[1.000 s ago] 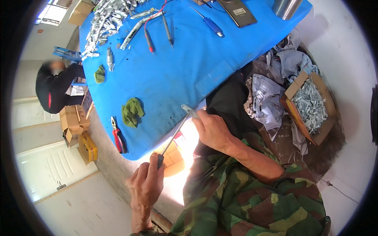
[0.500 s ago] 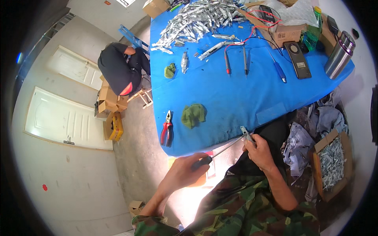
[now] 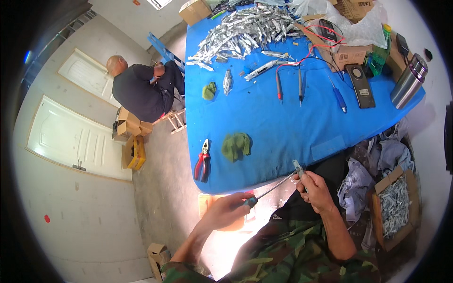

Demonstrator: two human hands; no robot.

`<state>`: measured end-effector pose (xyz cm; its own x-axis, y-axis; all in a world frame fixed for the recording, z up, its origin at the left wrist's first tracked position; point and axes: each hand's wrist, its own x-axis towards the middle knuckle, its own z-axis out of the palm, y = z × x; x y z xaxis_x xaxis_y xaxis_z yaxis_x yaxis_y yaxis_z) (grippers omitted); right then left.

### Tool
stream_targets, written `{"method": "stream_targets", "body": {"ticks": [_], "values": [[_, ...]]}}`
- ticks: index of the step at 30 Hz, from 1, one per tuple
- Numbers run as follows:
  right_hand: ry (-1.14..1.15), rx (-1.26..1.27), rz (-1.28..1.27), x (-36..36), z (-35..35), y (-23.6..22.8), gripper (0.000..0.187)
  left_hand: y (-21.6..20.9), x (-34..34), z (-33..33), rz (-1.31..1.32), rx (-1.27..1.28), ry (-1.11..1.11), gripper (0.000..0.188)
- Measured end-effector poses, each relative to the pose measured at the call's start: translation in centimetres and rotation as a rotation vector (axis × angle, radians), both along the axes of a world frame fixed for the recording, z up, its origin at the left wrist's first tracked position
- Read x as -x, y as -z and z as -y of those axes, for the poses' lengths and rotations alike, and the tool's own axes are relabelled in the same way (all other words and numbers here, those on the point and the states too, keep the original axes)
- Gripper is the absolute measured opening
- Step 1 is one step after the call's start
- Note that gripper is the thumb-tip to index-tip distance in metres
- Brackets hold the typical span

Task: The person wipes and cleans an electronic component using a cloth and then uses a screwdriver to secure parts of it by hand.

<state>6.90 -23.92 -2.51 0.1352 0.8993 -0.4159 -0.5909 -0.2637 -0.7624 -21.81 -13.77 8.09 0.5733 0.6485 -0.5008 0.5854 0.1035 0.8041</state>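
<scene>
My left hand (image 3: 225,211) is closed around the handle of a screwdriver (image 3: 276,187), its thin metal shaft slanting up to the right. The shaft's tip meets a small, slim silvery-grey part (image 3: 297,166), pinched in my right hand (image 3: 317,192) just off the table's front edge. My fingers hide the part's lower portion, so the exact contact point cannot be made out. On the blue-covered table (image 3: 278,127) nearby lie a crumpled green cloth (image 3: 236,146) and red-handled pliers (image 3: 202,161).
A heap of similar silvery parts (image 3: 245,30) covers the table's far side. Two test probes (image 3: 300,89), a blue screwdriver (image 3: 339,96), a dark phone-like device (image 3: 360,87) and a steel flask (image 3: 409,82) lie or stand rightward. A box of silvery pieces (image 3: 395,207) sits low right; a person (image 3: 141,89) sits left.
The view has shifted, so the table sits slightly lower. My left hand now covers more of the screwdriver handle. The part stands more upright in my right hand. The seated person has raised their head.
</scene>
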Motion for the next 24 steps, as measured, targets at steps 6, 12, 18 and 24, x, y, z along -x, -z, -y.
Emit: {"method": "stream_targets", "body": {"ticks": [6, 12, 18, 24], "values": [[-0.04, 0.032, -0.019, -0.2, -0.5, -0.6, 0.023, 0.7, 0.0, -0.5, -0.019, 0.113, -0.049, 0.047], [-0.116, 0.008, -0.037, -0.9, -1.1, 1.1, 0.024, 0.9, -0.2, -0.5, -0.025, 0.249, -0.101, 0.047], [-0.08, 0.008, 0.268, 0.0, -1.4, 1.6, 0.026, -0.7, -1.3, -1.0, -0.109, 0.278, -0.04, 0.043], [-0.035, -0.11, 0.656, 0.6, -1.5, 2.4, 0.025, -0.5, -1.0, -1.1, -0.133, 0.147, 0.038, 0.04]]}}
